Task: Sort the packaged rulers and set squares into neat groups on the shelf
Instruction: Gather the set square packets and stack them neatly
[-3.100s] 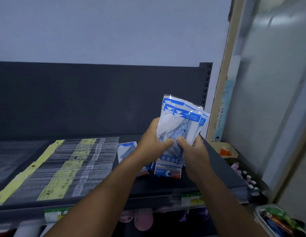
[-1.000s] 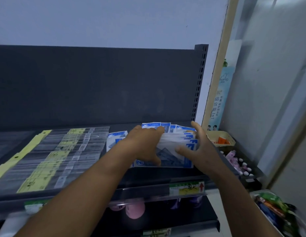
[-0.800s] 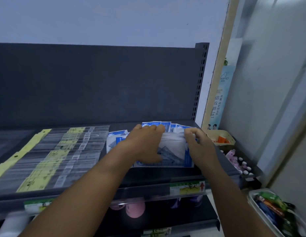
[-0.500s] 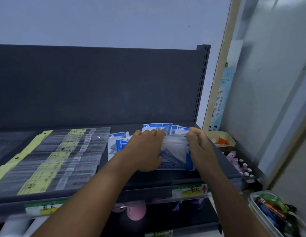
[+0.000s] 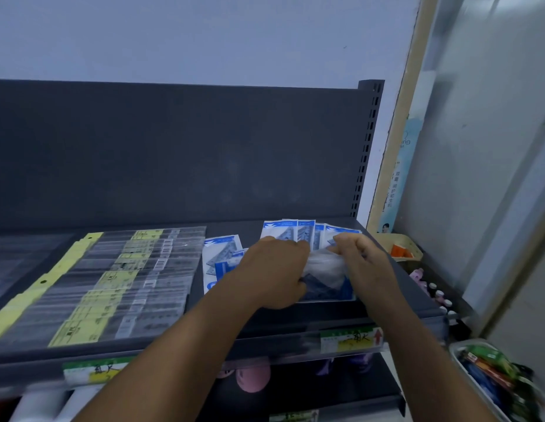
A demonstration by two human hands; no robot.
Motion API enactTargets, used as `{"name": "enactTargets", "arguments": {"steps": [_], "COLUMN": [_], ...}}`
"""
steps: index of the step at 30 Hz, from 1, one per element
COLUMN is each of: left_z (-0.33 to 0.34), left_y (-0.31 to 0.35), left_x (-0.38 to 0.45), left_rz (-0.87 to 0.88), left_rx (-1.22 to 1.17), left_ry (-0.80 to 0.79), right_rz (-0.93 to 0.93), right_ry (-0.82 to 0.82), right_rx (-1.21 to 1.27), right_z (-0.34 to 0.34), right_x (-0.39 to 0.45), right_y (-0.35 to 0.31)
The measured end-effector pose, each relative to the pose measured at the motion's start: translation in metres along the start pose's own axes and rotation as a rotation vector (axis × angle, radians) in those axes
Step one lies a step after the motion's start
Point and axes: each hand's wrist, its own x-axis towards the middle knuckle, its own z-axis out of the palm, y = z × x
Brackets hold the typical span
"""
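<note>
Since half a second ago: both hands have stayed on the stack of set-square packets (image 5: pixel 324 275), the view having shifted only slightly. Left hand (image 5: pixel 276 269), knuckles up, fingers curled over the stack's left side, gripping it. Right hand (image 5: pixel 361 263), fingers bent over the stack's upper right edge, pinching the clear wrapping there. Stack lies flat on the dark shelf (image 5: pixel 396 303) at about 3 o'clock of the shelf board, close to its right end; blue and white headers fan out at the stack's 12 o'clock (five or so tops show, exact count unclear). Loose set-square packets (image 5: pixel 218 257), at 9 o'clock of the stack, partly under the left wrist. Ruler packets (image 5: pixel 113 278) with yellow labels, further toward 9 o'clock, laid in an overlapping row. Price tag (image 5: pixel 352 339) with a red arrow on the shelf's front rail at 6 o'clock of the stack. Yellow tray (image 5: pixel 400 248) beyond the shelf's right end. Basket of mixed goods (image 5: pixel 490 376) at lower right.
</note>
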Motion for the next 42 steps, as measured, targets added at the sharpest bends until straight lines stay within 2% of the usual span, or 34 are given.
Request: {"name": "enactTargets", "arguments": {"steps": [4, 8, 15, 23, 28, 30, 33, 37, 39, 42], "left_z": [-0.008, -0.013, -0.008, -0.011, -0.011, -0.010, -0.009, -0.007, -0.007, -0.006], "left_y": [0.002, 0.004, 0.019, 0.023, 0.030, 0.030, 0.030, 0.028, 0.026, 0.024], "left_x": [-0.007, -0.021, -0.030, -0.043, -0.046, -0.045, -0.044, -0.038, -0.036, -0.033], "left_rz": [0.015, -0.017, -0.206, -0.413, -0.480, -0.497, -0.515, -0.511, -0.508, -0.506], "left_rx": [0.053, 0.131, 0.116, 0.113, 0.130, 0.123, 0.136, 0.126, 0.114, 0.096], "left_ry": [0.057, 0.103, 0.028, -0.011, -0.018, -0.011, -0.009, 0.004, 0.006, 0.002], "right_rz": [0.206, 0.200, -0.185, -0.399, -0.725, -0.815, -0.854, -0.796, -0.738, -0.590], "right_ry": [-0.135, -0.326, -0.778, -1.192, -1.381, -1.379, -1.214, -1.082, -1.086, -1.233], "right_rx": [0.237, 0.332, -0.250, -0.453, -0.697, -0.775, -0.910, -0.830, -0.864, -0.861], "right_z": [-0.005, -0.014, 0.000, 0.065, 0.105, 0.112, 0.116, 0.126, 0.134, 0.144], "right_x": [0.010, 0.032, 0.077, 0.109, 0.110, 0.115, 0.130, 0.148, 0.155, 0.163], "right_y": [-0.009, -0.011, -0.012, -0.011, 0.002, 0.007, 0.011, 0.015, 0.020, 0.026]}}
